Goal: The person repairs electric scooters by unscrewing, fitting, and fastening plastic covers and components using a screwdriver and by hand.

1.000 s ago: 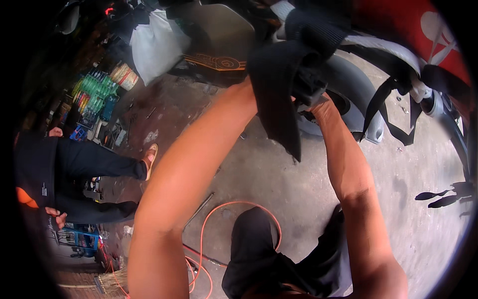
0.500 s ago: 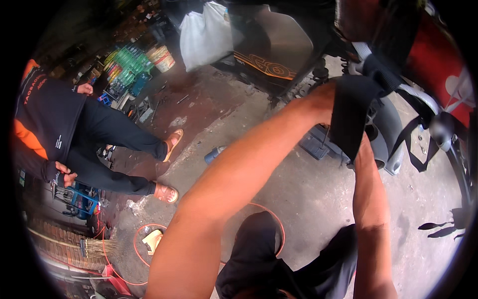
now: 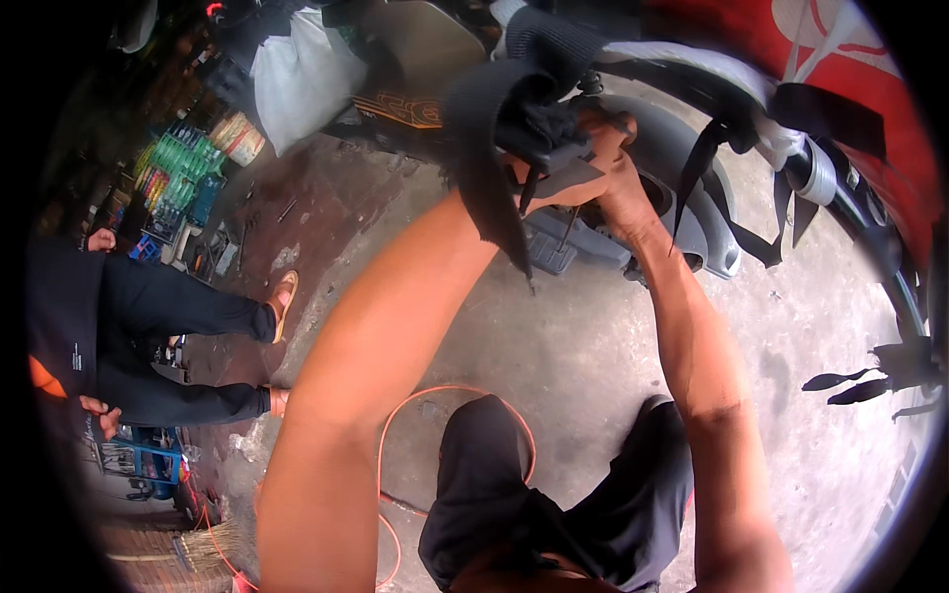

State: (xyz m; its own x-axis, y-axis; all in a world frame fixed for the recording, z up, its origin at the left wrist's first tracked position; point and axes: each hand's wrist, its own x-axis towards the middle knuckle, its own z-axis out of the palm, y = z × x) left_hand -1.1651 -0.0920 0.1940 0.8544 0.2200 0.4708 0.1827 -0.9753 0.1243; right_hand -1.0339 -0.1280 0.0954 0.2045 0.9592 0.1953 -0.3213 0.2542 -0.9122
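Observation:
My left hand (image 3: 575, 190) and my right hand (image 3: 611, 148) meet beside a vehicle's front end. Both are closed around something dark that I cannot make out. A wide black ribbed fabric band (image 3: 481, 163) hangs in front of my left hand and hides most of its fingers. Right by my hands, a pale padded bar (image 3: 692, 61) runs under a red cover (image 3: 905, 128). Black strips (image 3: 714, 188) dangle from knots along the bar. Below my hands is a grey rounded body panel (image 3: 707, 183) with a dark footrest-like piece (image 3: 550, 253).
A person in dark trousers (image 3: 183, 301) stands at the left. Behind are a white sack (image 3: 301, 84), a bucket (image 3: 238, 138) and green bottles (image 3: 183, 163). An orange hose (image 3: 386, 435) loops on the concrete floor by my knees. A broom (image 3: 203, 546) lies lower left.
My view has swung right, so the scene sits further left. Both hands have drawn closer together at the bar, and my right hand now shows beside the black fabric.

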